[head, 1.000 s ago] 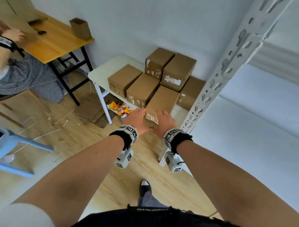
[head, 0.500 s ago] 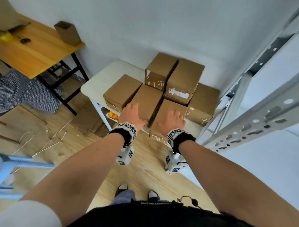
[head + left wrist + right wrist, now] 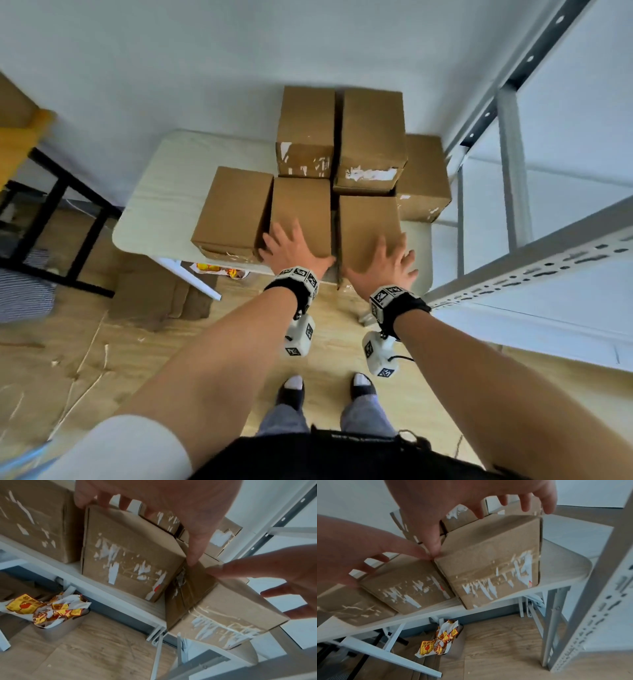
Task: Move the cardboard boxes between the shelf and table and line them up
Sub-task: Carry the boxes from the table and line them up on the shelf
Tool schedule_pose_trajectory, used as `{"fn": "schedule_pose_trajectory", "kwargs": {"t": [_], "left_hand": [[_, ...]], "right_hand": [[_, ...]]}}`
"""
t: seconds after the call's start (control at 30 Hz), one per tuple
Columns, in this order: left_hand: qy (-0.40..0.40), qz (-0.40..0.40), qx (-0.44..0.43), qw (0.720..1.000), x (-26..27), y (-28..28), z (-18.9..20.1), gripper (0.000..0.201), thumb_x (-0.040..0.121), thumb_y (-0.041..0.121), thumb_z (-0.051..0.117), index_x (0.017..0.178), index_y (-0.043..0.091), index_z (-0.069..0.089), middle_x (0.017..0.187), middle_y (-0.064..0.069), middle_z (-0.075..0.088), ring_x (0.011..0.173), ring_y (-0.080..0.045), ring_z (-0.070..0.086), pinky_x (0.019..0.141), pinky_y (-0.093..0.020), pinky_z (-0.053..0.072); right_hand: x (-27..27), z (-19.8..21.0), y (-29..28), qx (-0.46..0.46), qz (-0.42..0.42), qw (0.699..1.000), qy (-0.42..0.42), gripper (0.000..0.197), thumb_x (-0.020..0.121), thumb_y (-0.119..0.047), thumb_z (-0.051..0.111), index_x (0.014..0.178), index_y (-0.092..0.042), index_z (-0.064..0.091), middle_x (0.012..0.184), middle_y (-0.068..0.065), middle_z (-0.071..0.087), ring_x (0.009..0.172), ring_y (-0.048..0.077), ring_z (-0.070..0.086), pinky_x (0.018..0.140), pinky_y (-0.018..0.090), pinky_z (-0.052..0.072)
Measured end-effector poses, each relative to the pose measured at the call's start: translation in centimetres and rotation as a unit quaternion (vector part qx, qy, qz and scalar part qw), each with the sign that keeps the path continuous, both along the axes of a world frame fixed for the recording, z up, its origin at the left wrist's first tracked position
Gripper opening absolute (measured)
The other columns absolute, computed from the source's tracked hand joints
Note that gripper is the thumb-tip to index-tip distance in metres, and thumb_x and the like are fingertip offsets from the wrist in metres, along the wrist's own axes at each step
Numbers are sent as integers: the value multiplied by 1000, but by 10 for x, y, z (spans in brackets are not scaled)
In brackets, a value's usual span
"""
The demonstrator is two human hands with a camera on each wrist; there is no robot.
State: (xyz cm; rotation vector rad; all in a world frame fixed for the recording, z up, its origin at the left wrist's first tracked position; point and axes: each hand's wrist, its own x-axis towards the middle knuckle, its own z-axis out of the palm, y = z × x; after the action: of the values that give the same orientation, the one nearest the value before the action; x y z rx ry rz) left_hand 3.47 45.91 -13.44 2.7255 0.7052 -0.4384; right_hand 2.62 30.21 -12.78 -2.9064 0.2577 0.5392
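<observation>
Several brown cardboard boxes stand on a white table [image 3: 164,192], a front row of three and more behind, two of them raised. My left hand [image 3: 291,243] lies flat with spread fingers on the near end of the middle front box [image 3: 301,202]. My right hand [image 3: 387,263] lies the same way on the right front box [image 3: 368,219], whose near corner hangs slightly over the table's edge. In the left wrist view my left thumb [image 3: 193,547] dips into the gap between the middle box [image 3: 130,568] and the right box [image 3: 223,608]. In the right wrist view my right thumb [image 3: 435,545] touches the right box [image 3: 493,568].
A grey metal shelf frame [image 3: 513,270] stands close on the right of the table. Under the table sits a small bin of yellow wrappers [image 3: 56,614]. Flattened cardboard [image 3: 150,298] lies on the wooden floor to the left. A wooden desk [image 3: 17,137] is at the far left.
Both hands have moved from the near end of the right front box onto box tops: the left onto the middle box, the right onto the right one. That box sits further onto the table.
</observation>
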Motion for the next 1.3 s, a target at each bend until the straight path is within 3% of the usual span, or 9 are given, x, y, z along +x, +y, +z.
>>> {"fn": "schedule_pose_trajectory", "kwargs": {"t": [0.17,0.4,0.6,0.83,1.0,1.1,1.23,1.3], "left_hand": [[-8,-17,12,1000,-4,4,-18,128,62,81,66,156,30,-5,163,-9,-13,147,-46,3,115,-65,13],[-41,-7,29,999,-4,-2,-28,126,61,81,67,156,30,1,163,-12,-9,146,-46,3,115,-65,9],[-53,3,39,998,-2,-8,-29,125,60,76,70,155,24,9,162,-14,-2,143,-47,13,111,-64,22],[-27,-28,52,998,-8,-4,2,119,62,82,61,155,27,13,163,-10,1,142,-47,14,112,-59,23],[27,-39,38,998,3,-1,49,112,58,85,60,149,26,30,161,-11,16,141,-48,19,111,-57,24],[67,-40,25,997,19,-2,85,103,55,83,62,137,22,49,147,-11,41,132,-45,32,105,-53,31],[90,-31,-45,994,42,0,110,96,46,80,66,119,20,60,117,-12,61,106,-40,56,91,-45,45],[115,-70,-132,982,50,0,121,70,73,62,70,123,14,58,102,-18,61,87,-28,60,75,-30,53]], "right_hand": [[-19,-16,9,-15,-28,1000,3,123,66,-86,56,156,-30,-7,161,14,-21,145,48,8,112,64,24],[-24,-34,9,-25,-45,998,-42,116,68,-84,55,156,-33,-2,162,14,-14,142,50,12,108,66,27],[-24,-41,12,-35,-48,995,-83,114,66,-78,60,156,-29,10,162,19,-1,134,50,25,103,57,33],[-26,-13,5,-20,-39,996,-81,100,64,-73,63,148,-37,24,158,15,9,135,49,20,107,58,30],[-4,38,-3,-28,-24,997,-66,82,62,-75,57,128,-28,44,147,15,25,131,46,27,105,54,30],[19,70,-8,-25,-26,999,-26,86,66,-78,55,134,-25,44,149,15,27,137,48,23,110,59,26],[45,97,-12,6,-29,999,28,103,67,-80,55,150,-24,32,161,16,13,143,52,10,114,65,15],[55,100,-12,21,-32,997,66,112,60,-81,58,153,-24,30,163,14,11,145,51,5,114,66,14]]}}
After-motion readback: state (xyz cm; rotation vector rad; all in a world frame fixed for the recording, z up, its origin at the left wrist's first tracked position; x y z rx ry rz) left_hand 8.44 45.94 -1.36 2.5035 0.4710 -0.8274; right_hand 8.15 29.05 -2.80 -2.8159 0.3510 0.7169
